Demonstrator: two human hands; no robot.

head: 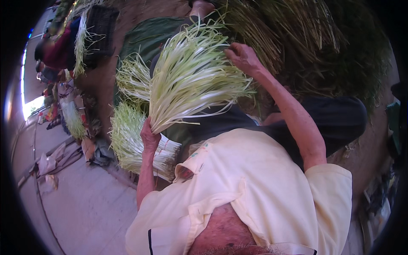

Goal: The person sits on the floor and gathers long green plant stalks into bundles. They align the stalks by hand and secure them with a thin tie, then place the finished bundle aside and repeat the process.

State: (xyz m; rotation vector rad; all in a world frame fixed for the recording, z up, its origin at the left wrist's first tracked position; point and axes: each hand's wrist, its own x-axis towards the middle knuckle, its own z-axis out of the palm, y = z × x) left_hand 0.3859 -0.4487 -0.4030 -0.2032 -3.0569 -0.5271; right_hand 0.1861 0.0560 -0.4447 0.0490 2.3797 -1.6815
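Note:
My left hand point(149, 135) grips a large fanned bunch of pale leafy stalks, which look like blanched garlic chives point(191, 76), by their gathered white ends. The leaves spread up and to the right over my lap. My right hand point(244, 58) is raised at the right side of the leaf tips, fingers curled; whether a leaf is pinched in them I cannot tell. Below and behind my left hand lies a thick stack of chive bundles point(127, 137) with red ties around the white stems. More loose chives point(134, 78) lie to the left of the held bunch.
A green sheet point(143, 35) covers the ground ahead. Long brown-green stalks point(261, 32) are heaped at the upper right. At the left, a person point(57, 51) sits near a dark crate point(102, 28) with chives beside it. Cloths point(52, 159) lie on the pale floor.

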